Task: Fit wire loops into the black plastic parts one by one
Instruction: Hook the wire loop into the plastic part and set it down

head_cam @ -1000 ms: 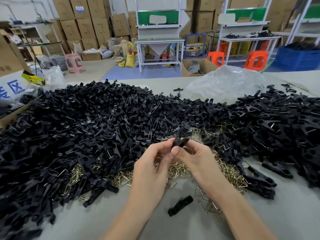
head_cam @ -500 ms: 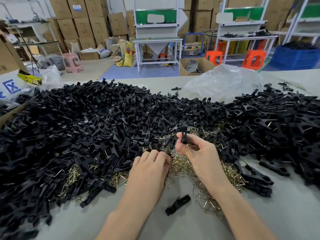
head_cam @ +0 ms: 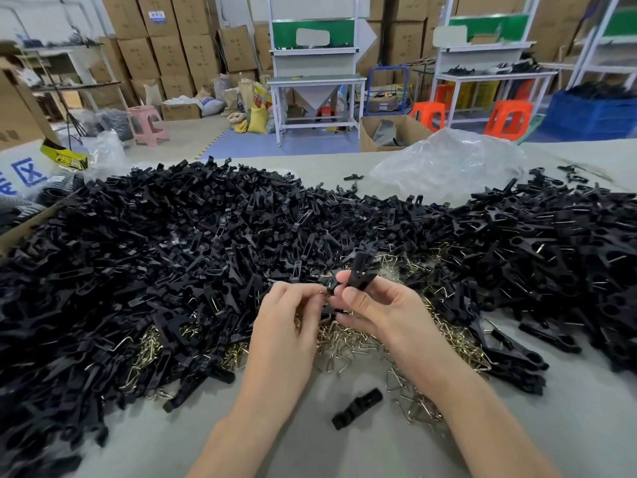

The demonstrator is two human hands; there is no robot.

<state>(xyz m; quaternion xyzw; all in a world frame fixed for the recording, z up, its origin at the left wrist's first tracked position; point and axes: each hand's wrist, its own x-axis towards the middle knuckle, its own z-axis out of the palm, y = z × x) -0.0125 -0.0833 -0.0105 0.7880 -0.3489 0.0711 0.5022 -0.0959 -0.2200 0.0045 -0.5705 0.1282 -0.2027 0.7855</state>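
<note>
In the head view, the right hand (head_cam: pixel 375 305) is holding one black plastic part (head_cam: pixel 360 274) just above the middle of the frame. Its fingers (head_cam: pixel 348 298) are clamping round the lower end of the part, which is sticking up and tilting slightly to the right. The left hand (head_cam: pixel 289 315) is sitting just left of it. Its fingers (head_cam: pixel 310 292) are curling in with their tips pressed together on a wire loop (head_cam: pixel 323 290), of which only a small glint of metal is showing. That loop is lying right beside the lower end of the held part; whether the two are touching I cannot tell.

Under both hands a heap of brass-coloured wire loops (head_cam: pixel 348 343) is lying on the grey bench (head_cam: pixel 568 426). A large pile of black plastic parts (head_cam: pixel 172 253) is spreading across the left and centre of the frame, and it is running on toward the right edge. One loose black part (head_cam: pixel 358 403) is lying alone on the bench at lower centre, between the two forearms.

A crumpled clear plastic bag (head_cam: pixel 448 163) is resting on the bench at upper right. Beyond the bench, orange stools (head_cam: pixel 508 117), a pink stool (head_cam: pixel 148 124), a blue crate (head_cam: pixel 593 113) and stacked cardboard boxes (head_cam: pixel 162 39) are standing on the workshop floor.
</note>
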